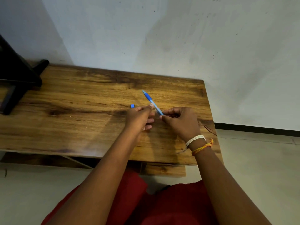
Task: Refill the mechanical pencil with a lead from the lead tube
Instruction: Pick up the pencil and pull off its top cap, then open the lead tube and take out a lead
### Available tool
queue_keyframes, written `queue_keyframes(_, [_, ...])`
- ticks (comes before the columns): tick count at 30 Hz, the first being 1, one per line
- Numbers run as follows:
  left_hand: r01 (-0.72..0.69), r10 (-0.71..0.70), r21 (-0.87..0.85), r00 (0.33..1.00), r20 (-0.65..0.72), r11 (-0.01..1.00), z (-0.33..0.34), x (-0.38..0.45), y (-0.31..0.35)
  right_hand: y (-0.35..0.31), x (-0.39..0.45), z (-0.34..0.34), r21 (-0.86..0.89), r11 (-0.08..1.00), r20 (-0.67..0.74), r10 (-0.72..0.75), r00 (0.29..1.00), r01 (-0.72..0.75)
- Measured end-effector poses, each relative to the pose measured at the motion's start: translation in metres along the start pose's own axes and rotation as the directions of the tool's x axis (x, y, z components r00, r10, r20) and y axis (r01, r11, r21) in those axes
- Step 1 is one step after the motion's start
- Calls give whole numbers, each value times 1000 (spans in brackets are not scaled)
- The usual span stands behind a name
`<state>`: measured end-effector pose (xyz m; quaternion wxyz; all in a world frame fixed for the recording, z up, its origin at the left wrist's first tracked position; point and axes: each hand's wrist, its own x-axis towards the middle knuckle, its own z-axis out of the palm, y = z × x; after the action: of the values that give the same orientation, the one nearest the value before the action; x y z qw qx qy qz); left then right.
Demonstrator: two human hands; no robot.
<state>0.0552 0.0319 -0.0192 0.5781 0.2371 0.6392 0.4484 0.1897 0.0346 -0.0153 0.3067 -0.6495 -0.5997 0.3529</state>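
Observation:
A blue mechanical pencil (pixel 150 99) is held above the wooden table (pixel 81 111), its tip pointing away and to the left. My left hand (pixel 139 117) pinches the barrel near its middle. My right hand (pixel 180 120) has thumb and forefinger closed at the pencil's rear end; anything thin between those fingertips is too small to see. A small blue piece (pixel 132 106) lies on the table just left of my left hand. I cannot make out the lead tube; it may be hidden in a hand.
A dark stand or chair base (pixel 17 78) occupies the table's far left corner. The table's back edge meets a pale wall (pixel 162 38). Its right edge (pixel 212 120) is just beyond my right hand, with floor past it.

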Motion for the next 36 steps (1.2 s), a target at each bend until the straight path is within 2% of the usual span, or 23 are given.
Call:
queue_keyframes(4, [-79, 87, 84, 992, -97, 993, -17, 6, 4, 4, 3, 4, -60, 994, -92, 84, 992, -90])
queue_keyframes(9, [-159, 182, 133, 966, -185, 978, -41, 12, 7, 1, 2, 13, -136, 978, -98, 142, 985, -155])
queue_keyframes(12, [-169, 236, 260, 938, -254, 951, -51, 15, 6, -2, 1, 17, -205, 961, -84, 171, 982, -185])
queue_keyframes(14, [-167, 289, 411, 923, -256, 896, -55, 16, 3, -4, 0, 19, -242, 949, -83, 188, 979, -202])
queue_keyframes(19, [-183, 392, 707, 909, -144, 683, -51, 12, -12, -10, -1, 23, -272, 938, -90, 197, 976, -214])
queue_keyframes(22, [-173, 451, 827, 886, -106, 536, -45, 11, -16, -16, -3, 26, -269, 945, -156, 148, 977, -186])
queue_keyframes(24, [-145, 456, 850, 882, -120, 506, -44, 13, -15, -19, -3, 28, -227, 961, -186, 115, 976, -157])
queue_keyframes(26, [-137, 452, 824, 878, -156, 550, -46, 13, -15, -21, -2, 30, -153, 979, -176, 105, 979, -132])
queue_keyframes(28, [-169, 425, 741, 889, -170, 649, -48, 12, -12, -21, -1, 32, -62, 990, -147, 114, 983, -124])
queue_keyframes(32, [-191, 258, 433, 961, -101, 881, -49, 9, -3, -26, 2, 40, 139, 979, -117, 163, 980, -146])
queue_keyframes(34, [-167, 191, 320, 981, -44, 932, -52, 9, 1, -30, 5, 46, 336, 915, -30, 248, 968, -224])
queue_keyframes(36, [-180, 187, 292, 982, 4, 939, -57, 7, 4, -35, 6, 54, 495, 823, 55, 292, 955, -280])
